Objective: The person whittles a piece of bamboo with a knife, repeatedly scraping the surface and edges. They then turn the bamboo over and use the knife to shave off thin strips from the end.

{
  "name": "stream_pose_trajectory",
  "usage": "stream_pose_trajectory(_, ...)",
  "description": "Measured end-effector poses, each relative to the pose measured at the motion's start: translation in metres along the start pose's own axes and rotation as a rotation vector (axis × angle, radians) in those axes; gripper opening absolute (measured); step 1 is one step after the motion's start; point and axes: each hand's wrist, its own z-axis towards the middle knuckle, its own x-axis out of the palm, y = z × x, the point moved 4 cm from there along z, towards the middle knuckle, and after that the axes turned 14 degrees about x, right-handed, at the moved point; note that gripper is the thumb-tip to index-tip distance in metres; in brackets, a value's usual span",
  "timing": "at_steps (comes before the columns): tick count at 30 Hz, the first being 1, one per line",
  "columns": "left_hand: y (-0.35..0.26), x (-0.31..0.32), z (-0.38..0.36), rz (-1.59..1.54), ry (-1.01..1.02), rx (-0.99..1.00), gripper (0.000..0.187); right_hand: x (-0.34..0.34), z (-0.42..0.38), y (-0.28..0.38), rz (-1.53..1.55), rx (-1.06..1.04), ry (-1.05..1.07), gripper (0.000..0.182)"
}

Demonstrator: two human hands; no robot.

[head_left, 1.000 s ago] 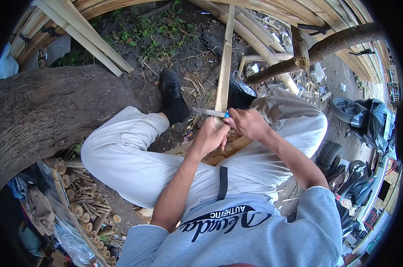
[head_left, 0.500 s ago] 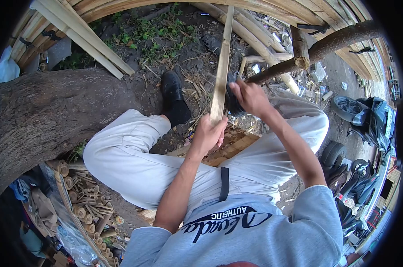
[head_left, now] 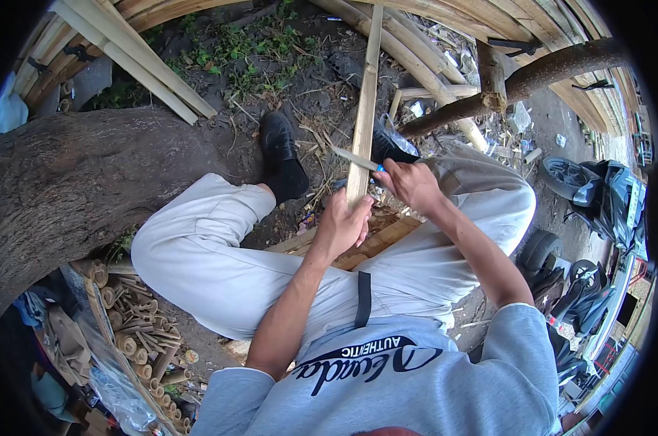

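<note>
My left hand [head_left: 345, 221] grips the near end of a long, pale bamboo strip [head_left: 365, 109], which runs away from me past the top of the view. In my right hand [head_left: 414, 185] is a knife [head_left: 356, 158] with a blue part at the handle. Its blade crosses over the strip a little beyond my left hand, pointing to the left. Both hands are above the gap between my bent knees, where a piece of split wood [head_left: 378, 242] lies below them.
A thick tree trunk [head_left: 89, 196] lies on the left. Cut bamboo pieces [head_left: 143, 341] fill a crate at lower left. A brown branch [head_left: 547, 76] reaches in from the upper right, near bamboo poles [head_left: 416, 58]. A motorcycle [head_left: 605, 196] stands at right.
The knife, a blur or hidden before, now shows plainly across the strip. My right hand has moved slightly toward me; my left hand keeps its grip on the strip.
</note>
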Motion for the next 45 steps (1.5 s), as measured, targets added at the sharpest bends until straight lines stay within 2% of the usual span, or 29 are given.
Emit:
stream_pose_trajectory(1,0.004,0.001,0.000,0.021,-0.009,-0.012,0.018,0.006,0.012,-0.017,-0.041,0.028,-0.057,0.042)
stream_pose_trajectory(3,0.004,0.004,0.001,-0.020,-0.023,-0.027,0.017,0.000,0.045,-0.050,-0.105,0.249,-0.121,0.043)
stream_pose_trajectory(6,-0.005,-0.001,0.007,-0.066,-0.038,-0.047,0.016,-0.014,0.045,-0.044,0.078,0.251,-0.197,0.042)
stream_pose_trajectory(8,-0.008,-0.005,0.009,-0.065,-0.024,-0.055,0.014,-0.029,0.019,0.002,0.228,0.230,0.002,0.041)
stream_pose_trajectory(9,-0.007,-0.007,0.009,-0.071,-0.027,-0.053,0.014,-0.032,0.005,0.022,0.256,0.156,0.084,0.038)
stream_pose_trajectory(11,-0.001,-0.009,0.010,-0.101,0.027,-0.036,0.013,-0.023,-0.016,0.042,0.157,-0.003,0.096,0.032)
stream_pose_trajectory(16,-0.013,-0.003,0.007,-0.188,0.097,0.033,0.017,-0.025,-0.028,0.055,0.251,0.005,0.127,0.028)
stream_pose_trajectory(18,-0.024,0.001,0.001,-0.245,0.041,-0.148,0.016,-0.026,-0.029,0.054,0.274,-0.001,0.129,0.028)
stream_pose_trajectory(20,-0.016,-0.003,0.003,-0.224,0.087,-0.138,0.015,-0.029,-0.030,0.053,0.296,-0.004,0.131,0.028)
stream_pose_trajectory(22,-0.005,-0.005,0.005,-0.200,0.129,-0.128,0.014,-0.031,-0.026,0.054,0.175,-0.018,0.162,0.029)
stream_pose_trajectory(26,0.007,-0.003,0.003,-0.169,0.039,-0.149,0.013,-0.012,-0.024,0.043,0.061,-0.057,0.144,0.030)
stream_pose_trajectory(28,0.011,-0.002,0.003,-0.164,-0.005,-0.163,0.012,-0.008,-0.018,0.039,0.097,-0.185,0.047,0.039)
stream_pose_trajectory(34,0.009,-0.003,0.008,-0.120,0.001,-0.097,0.019,0.002,-0.012,0.034,-0.051,-0.214,0.039,0.042)
stream_pose_trajectory(41,0.017,-0.006,0.017,-0.064,-0.020,-0.083,0.020,0.017,0.000,0.022,-0.026,-0.221,0.010,0.038)
stream_pose_trajectory(45,0.014,-0.005,0.021,-0.101,-0.006,-0.061,0.019,0.022,0.005,0.016,-0.022,-0.238,-0.089,0.040)
